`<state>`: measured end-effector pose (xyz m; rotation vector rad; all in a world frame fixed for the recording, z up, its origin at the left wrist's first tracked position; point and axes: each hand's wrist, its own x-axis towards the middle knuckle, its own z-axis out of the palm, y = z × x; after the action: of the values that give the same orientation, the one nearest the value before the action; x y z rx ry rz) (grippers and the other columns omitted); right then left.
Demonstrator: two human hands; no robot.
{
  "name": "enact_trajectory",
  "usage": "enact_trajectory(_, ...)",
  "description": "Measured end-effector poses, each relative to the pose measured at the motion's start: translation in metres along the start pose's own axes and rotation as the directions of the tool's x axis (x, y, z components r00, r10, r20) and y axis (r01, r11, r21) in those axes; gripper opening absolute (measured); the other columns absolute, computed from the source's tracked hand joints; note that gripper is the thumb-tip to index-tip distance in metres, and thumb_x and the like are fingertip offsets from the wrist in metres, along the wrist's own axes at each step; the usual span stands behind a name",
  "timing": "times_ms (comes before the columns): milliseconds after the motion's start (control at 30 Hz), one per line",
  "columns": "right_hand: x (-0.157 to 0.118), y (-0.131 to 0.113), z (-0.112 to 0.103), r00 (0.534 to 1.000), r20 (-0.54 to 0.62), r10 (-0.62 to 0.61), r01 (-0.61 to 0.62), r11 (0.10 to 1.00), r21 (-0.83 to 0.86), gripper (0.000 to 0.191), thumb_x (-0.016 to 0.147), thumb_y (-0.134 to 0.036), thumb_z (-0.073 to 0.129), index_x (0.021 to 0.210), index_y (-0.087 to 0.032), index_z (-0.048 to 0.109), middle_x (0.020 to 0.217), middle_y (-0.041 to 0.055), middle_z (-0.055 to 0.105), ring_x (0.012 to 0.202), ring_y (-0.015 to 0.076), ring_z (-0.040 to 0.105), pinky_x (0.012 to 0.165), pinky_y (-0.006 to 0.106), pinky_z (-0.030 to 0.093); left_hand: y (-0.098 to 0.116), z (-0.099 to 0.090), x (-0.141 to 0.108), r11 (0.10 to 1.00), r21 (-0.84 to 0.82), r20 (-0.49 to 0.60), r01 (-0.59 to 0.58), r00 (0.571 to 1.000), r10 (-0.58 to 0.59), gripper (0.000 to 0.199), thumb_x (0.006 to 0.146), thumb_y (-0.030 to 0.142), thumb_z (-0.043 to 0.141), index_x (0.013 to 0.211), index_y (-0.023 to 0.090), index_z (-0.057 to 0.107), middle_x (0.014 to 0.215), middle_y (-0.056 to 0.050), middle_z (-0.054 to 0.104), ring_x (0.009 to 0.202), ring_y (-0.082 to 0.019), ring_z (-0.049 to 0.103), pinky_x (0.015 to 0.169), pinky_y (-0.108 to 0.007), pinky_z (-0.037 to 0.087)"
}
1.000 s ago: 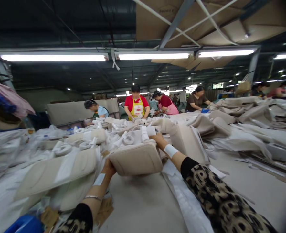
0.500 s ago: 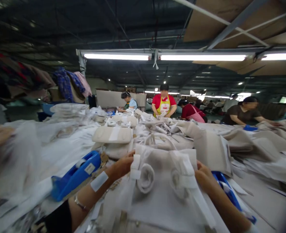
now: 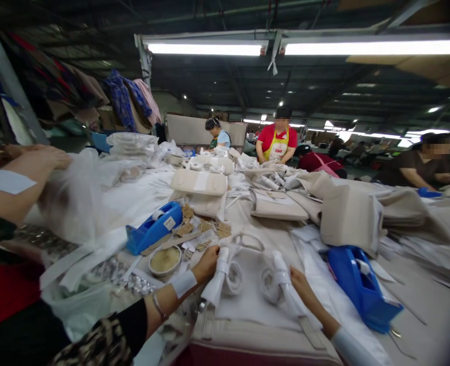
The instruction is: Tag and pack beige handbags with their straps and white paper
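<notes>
Bag (image 3: 263, 336) has moved to lower centre, left hand (image 3: 208, 263) and right hand (image 3: 300, 285) pinching opposite sides; uneven tugging could loosen its wraps (image 3: 282, 279).

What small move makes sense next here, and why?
Probably smooth down the left white wrap with the left hand, the right hand steadying the bag: the wrap's near end flares out, and both hands are beside the wraps.

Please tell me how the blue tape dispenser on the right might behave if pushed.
The blue tape dispenser would probably stay stiff, as its body looks like moulded plastic. Being long and low, it seems likelier to slide than tip.
</notes>
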<state>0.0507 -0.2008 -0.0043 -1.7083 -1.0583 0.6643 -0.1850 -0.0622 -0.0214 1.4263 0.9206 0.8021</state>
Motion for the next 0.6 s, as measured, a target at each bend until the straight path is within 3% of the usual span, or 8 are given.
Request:
enact_trajectory(167,-0.001,0.008,-0.001,0.999,0.015,-0.037,0.036,0.998,0.05,0.039,0.054,-0.056,0.063,0.064,-0.019,0.068,0.072,0.0101,0.072,0.079,0.0337,0.065,0.076,0.044,0.053,-0.007,0.0,0.004,0.999,-0.001,-0.034,-0.032,0.999,0.032,0.014,0.062,0.019,0.064,0.075,0.015,0.063,0.071,-0.001,0.063,0.078,-0.018,0.055,0.074,-0.027,0.044)
enact_trajectory(267,-0.012,0.007,-0.003,0.999,0.028,-0.037,0.033,0.991,0.128,0.031,0.061,-0.044,0.066,0.079,-0.02,0.072,0.085,0.0079,0.074,0.087,0.0321,0.066,0.082,0.042,0.053,-0.007,0.002,-0.008,0.99,-0.138,0.04,-0.03,0.999,0.036,0.028,0.068,0.021,0.065,0.096,0.015,0.065,0.082,-0.002,0.067,0.079,-0.018,0.059,0.076,-0.027,0.047)
enact_trajectory(333,-0.02,0.006,-0.004,1.0,0.014,-0.013,0.011,0.987,0.158,0.03,0.061,-0.04,0.068,0.084,-0.021,0.072,0.09,0.0075,0.074,0.091,0.0324,0.066,0.086,0.043,0.053,-0.005,0.005,-0.018,0.961,-0.274,0.103,0.038,0.995,-0.01,0.035,0.072,0.026,0.067,0.105,0.015,0.065,0.084,-0.004,0.069,0.073,-0.017,0.06,0.068,-0.026,0.048)
enact_trajectory(433,-0.03,0.006,-0.003,1.0,-0.02,0.017,-0.013,0.984,0.18,0.033,0.061,-0.037,0.07,0.089,-0.021,0.072,0.094,0.0075,0.074,0.097,0.0329,0.065,0.089,0.043,0.052,0.002,0.009,-0.031,0.907,-0.39,0.128,0.159,0.985,-0.117,0.04,0.074,0.034,0.069,0.108,0.014,0.066,0.08,-0.005,0.069,0.065,-0.017,0.061,0.058,-0.025,0.047)
enact_trajectory(600,-0.034,0.014,0.002,0.994,-0.086,0.069,-0.052,0.981,0.185,0.035,0.064,-0.037,0.07,0.096,-0.022,0.072,0.099,0.0072,0.073,0.103,0.0337,0.063,0.087,0.041,0.054,0.011,0.011,-0.038,0.924,-0.35,0.081,0.155,0.988,-0.135,0.037,0.075,0.04,0.071,0.104,0.017,0.067,0.08,-0.003,0.07,0.072,-0.02,0.063,0.064,-0.027,0.049)
